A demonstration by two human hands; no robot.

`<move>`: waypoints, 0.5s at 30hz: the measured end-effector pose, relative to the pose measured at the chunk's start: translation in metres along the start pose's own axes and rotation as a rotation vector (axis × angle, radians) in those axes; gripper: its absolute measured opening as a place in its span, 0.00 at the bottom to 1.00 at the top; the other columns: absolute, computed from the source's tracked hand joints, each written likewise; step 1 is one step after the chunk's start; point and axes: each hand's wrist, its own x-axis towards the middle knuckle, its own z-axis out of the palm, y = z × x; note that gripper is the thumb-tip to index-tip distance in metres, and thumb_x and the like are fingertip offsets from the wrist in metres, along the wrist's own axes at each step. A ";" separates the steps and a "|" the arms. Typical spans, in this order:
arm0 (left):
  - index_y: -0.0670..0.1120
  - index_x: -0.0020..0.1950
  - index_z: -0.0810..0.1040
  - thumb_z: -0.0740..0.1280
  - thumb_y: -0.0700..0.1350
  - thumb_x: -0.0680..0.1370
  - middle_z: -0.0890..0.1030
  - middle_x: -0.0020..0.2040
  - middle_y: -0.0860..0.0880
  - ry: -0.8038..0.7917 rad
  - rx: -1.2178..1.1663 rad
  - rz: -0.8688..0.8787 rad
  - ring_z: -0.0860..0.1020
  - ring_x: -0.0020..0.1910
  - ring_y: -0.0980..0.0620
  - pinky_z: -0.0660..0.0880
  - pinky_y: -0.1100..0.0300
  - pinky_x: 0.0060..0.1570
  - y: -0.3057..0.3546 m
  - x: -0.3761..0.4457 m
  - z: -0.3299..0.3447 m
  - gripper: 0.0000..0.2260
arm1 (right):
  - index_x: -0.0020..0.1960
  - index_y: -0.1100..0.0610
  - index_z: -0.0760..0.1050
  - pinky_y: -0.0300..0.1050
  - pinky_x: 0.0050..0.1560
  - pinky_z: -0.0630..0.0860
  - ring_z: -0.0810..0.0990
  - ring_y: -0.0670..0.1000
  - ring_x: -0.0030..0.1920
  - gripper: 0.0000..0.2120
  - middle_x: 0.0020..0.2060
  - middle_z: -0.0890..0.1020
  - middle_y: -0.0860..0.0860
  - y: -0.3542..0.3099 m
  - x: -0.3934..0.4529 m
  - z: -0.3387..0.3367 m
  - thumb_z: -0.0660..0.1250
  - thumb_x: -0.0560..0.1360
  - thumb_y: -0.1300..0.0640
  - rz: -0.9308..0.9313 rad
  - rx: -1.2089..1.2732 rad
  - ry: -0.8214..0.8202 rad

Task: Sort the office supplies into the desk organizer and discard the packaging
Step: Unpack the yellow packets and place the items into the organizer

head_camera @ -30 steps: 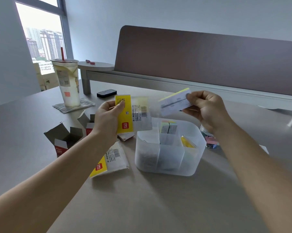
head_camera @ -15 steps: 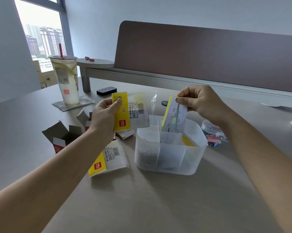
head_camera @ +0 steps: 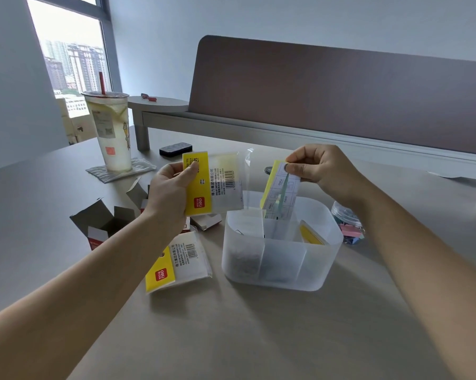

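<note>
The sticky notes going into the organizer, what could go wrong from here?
1. The right hand pinches the sticky notes only at the top edge, tilted over a divider of the organizer; the pad may catch on it or slip.
2. The left hand holds the empty wrapper just beside the organizer; it could end up among the supplies.
3. The drink cup stands near the left arm and might be knocked.
</note>
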 end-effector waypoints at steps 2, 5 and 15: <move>0.50 0.43 0.71 0.61 0.44 0.77 0.78 0.42 0.50 0.006 -0.003 -0.003 0.78 0.40 0.51 0.77 0.51 0.39 0.000 0.000 0.000 0.03 | 0.36 0.55 0.74 0.29 0.37 0.75 0.77 0.38 0.31 0.08 0.34 0.78 0.49 0.000 -0.003 -0.003 0.64 0.72 0.65 -0.002 0.013 -0.019; 0.50 0.44 0.71 0.61 0.44 0.77 0.77 0.43 0.49 0.009 -0.004 -0.008 0.77 0.41 0.50 0.76 0.49 0.43 0.001 -0.001 0.001 0.02 | 0.36 0.55 0.74 0.28 0.36 0.75 0.77 0.38 0.30 0.07 0.34 0.78 0.49 0.002 -0.005 -0.004 0.65 0.72 0.64 0.006 -0.035 -0.032; 0.50 0.43 0.70 0.60 0.44 0.77 0.77 0.41 0.50 -0.016 0.030 -0.006 0.78 0.38 0.52 0.79 0.55 0.34 0.000 -0.004 0.005 0.03 | 0.41 0.61 0.76 0.30 0.35 0.71 0.73 0.44 0.35 0.02 0.38 0.78 0.52 0.016 -0.003 0.012 0.68 0.70 0.63 0.083 -0.213 -0.059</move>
